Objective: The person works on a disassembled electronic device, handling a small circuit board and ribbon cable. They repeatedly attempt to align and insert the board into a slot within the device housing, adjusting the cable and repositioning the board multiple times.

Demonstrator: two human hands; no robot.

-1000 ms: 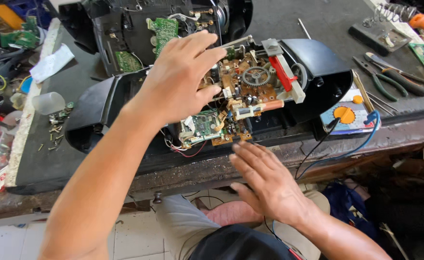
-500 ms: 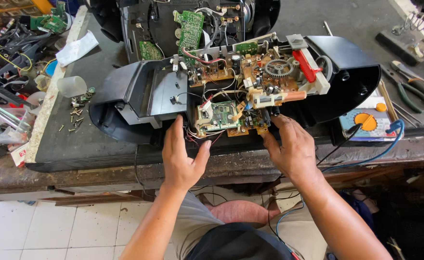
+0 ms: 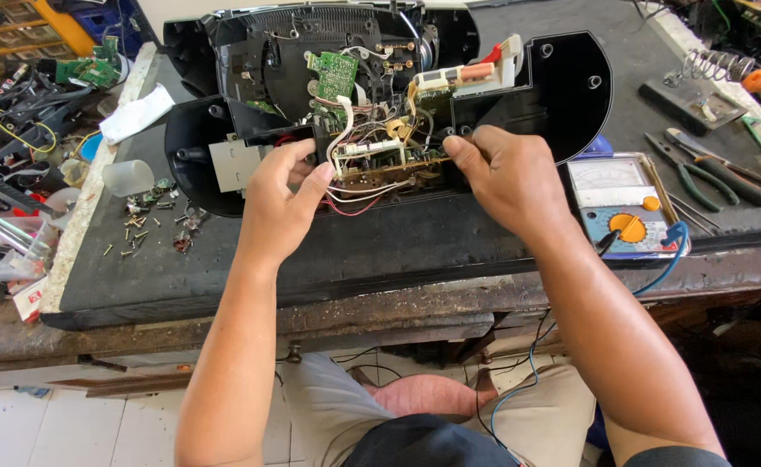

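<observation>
At frame centre, the brown circuit board (image 3: 389, 169) inside the opened black plastic radio casing (image 3: 562, 95) is pinched by left hand (image 3: 281, 207) and right hand (image 3: 506, 177); lifting it free seems underway, and care around the wires is called for.

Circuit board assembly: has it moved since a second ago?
Yes. The circuit board assembly lay flat, face up in the black casing; now it is tipped up on edge, held between the left hand and the right hand.

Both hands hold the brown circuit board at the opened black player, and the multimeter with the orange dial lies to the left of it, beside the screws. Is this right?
Not quite. The head view shows the multimeter to the right of the opened black player, not near the screws. The rest holds: the left hand and the right hand both hold the brown circuit board.
</observation>
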